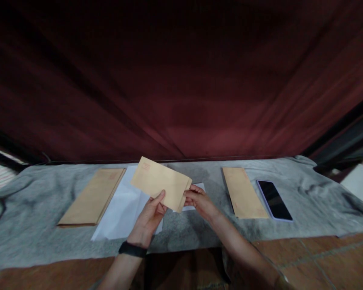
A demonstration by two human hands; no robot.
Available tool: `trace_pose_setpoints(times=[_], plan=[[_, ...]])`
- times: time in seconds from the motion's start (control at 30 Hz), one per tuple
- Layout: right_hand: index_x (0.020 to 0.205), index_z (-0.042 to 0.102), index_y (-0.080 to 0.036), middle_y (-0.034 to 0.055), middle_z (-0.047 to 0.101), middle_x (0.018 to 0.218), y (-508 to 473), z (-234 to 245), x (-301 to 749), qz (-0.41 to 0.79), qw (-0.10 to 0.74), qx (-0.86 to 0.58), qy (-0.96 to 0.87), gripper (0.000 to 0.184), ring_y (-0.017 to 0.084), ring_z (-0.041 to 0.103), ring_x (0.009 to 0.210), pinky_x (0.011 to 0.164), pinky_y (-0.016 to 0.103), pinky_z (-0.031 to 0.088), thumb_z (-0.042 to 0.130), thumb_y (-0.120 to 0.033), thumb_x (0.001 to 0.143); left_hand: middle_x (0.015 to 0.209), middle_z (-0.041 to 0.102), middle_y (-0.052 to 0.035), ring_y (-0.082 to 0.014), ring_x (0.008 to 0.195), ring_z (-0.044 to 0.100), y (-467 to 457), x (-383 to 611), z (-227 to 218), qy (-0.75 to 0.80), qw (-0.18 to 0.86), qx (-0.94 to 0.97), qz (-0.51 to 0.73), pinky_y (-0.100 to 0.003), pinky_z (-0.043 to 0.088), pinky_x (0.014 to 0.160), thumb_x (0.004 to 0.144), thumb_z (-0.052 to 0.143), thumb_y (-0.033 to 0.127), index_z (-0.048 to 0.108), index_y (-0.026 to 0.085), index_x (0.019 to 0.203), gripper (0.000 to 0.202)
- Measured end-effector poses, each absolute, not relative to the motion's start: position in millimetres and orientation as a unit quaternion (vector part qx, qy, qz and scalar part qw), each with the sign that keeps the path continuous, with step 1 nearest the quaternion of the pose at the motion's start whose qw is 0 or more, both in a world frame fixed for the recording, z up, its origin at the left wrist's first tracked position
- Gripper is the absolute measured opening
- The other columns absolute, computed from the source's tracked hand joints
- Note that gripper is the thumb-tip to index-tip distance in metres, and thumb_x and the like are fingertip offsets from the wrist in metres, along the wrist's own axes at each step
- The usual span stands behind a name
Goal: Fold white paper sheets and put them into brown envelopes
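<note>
A tan paper envelope [160,179] with faint red print at its upper left corner is held up, tilted, over the grey cloth. My left hand [151,215] grips its lower edge, thumb on the front face. At the envelope's right end, my right hand [199,201] pinches the edge where a flap or fold shows; whether it holds the flap alone I cannot tell. Partly hidden behind the envelope and my right hand lies a small white paper [201,186]. White sheets [121,209] lie beneath and left of my left hand.
A stack of tan envelopes [93,197] lies at the left, beside the white sheets. On the right are more tan envelopes [245,193] and a phone [275,200] with a purple edge. Grey cloth [314,201] covers the surface; a dark red curtain [181,88] hangs behind.
</note>
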State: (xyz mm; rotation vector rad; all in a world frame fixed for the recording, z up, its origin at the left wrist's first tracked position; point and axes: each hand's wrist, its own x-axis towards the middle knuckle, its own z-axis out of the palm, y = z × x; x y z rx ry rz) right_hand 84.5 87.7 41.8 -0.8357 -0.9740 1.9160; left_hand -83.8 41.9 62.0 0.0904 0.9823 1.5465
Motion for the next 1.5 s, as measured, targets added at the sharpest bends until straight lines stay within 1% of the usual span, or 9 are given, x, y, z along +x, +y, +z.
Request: trace_pose_setpoints(times=[0.17,0.37,0.5,0.63,0.77,0.83,0.9,1.03,1.5], plan=[[0.096,0.071,-0.021,-0.0005,0.072,0.077,89,37,80,0.684,0.432,-0.348,-0.473,0.038,0.015,0.064,0.061,0.058,0.026,0.053,0.074,-0.051,0.075,0.103,0.078,-0.0096,-0.0208,0.093,0.075,38,-86,54,0.416,0.624,0.124,0.65,-0.03,0.061,0.083,0.07,0.083,0.011,0.071,0.013,0.103,0.036],[0.101,0.069,-0.022,-0.0001,0.069,0.083,93,37,87,0.488,0.496,-0.394,-0.6,0.024,0.016,0.063,0.076,0.067,0.024,0.051,0.056,-0.039,0.089,0.092,0.078,-0.006,-0.0148,0.078,0.072,30,-83,49,0.493,0.602,0.168,0.606,-0.024,0.058,0.074,0.059,0.093,0.025,0.073,0.015,0.092,0.04],[0.103,0.067,-0.024,0.001,0.071,0.093,97,38,92,0.508,0.534,-0.373,-0.563,0.027,0.019,0.064,0.089,0.079,0.028,0.052,0.053,-0.043,0.09,0.074,0.075,-0.0062,-0.0149,0.068,0.069,20,-76,52,0.54,0.603,0.323,0.49,-0.023,0.053,0.063,0.07,0.083,0.048,0.072,0.014,0.077,0.037],[0.103,0.066,-0.025,0.001,0.071,0.09,106,37,99,0.51,0.555,-0.399,-0.522,0.031,0.019,0.063,0.084,0.077,0.029,0.052,0.056,-0.05,0.088,0.057,0.066,-0.0008,-0.0126,0.054,0.06,5,-71,54,0.551,0.475,0.564,0.391,-0.022,0.046,0.053,0.082,0.07,0.051,0.068,0.017,0.065,0.038],[0.096,0.066,-0.024,0.0004,0.069,0.089,111,33,107,0.491,0.543,-0.406,-0.547,0.028,0.018,0.062,0.083,0.078,0.028,0.051,0.055,-0.049,0.087,0.106,0.077,-0.0077,-0.0218,0.098,0.071,-6,-72,63,0.496,0.211,0.774,0.332,-0.035,0.055,0.09,0.093,0.061,0.042,0.075,0.023,0.106,0.027],[0.093,0.066,-0.023,0.0,0.068,0.087,110,31,108,0.503,0.506,-0.395,-0.579,0.028,0.017,0.061,0.081,0.076,0.027,0.05,0.055,-0.048,0.087,0.143,0.06,-0.0127,-0.0306,0.134,0.053,-5,-76,67,0.498,0.028,0.811,0.306,-0.052,0.036,0.116,0.09,0.066,0.041,0.061,0.027,0.135,0.048],[0.09,0.066,-0.022,-0.0005,0.067,0.084,106,30,107,0.516,0.467,-0.385,-0.607,0.027,0.017,0.06,0.078,0.072,0.026,0.049,0.055,-0.046,0.088,0.161,0.036,-0.0181,-0.0385,0.15,0.03,1,-83,67,0.53,-0.083,0.801,0.265,-0.065,0.018,0.12,0.083,0.072,0.049,0.045,0.026,0.15,0.075],[0.087,0.065,-0.02,-0.0017,0.065,0.077,96,31,103,0.541,0.424,-0.371,-0.625,0.025,0.015,0.058,0.074,0.067,0.024,0.047,0.055,-0.043,0.087,0.167,0.015,-0.0221,-0.0436,0.152,0.017,13,-99,59,0.584,-0.123,0.779,0.195,-0.069,0.009,0.119,0.07,0.075,0.067,0.031,0.022,0.157,0.107],[0.107,0.064,-0.023,0.0009,0.068,0.086,88,41,103,0.444,0.436,-0.447,-0.643,0.024,0.018,0.062,0.076,0.07,0.027,0.049,0.06,-0.033,0.085,0.153,0.042,-0.0245,-0.0428,0.144,0.036,9,-103,56,0.586,-0.128,0.78,0.181,-0.069,0.014,0.119,0.075,0.076,0.043,0.03,0.02,0.157,0.096]])
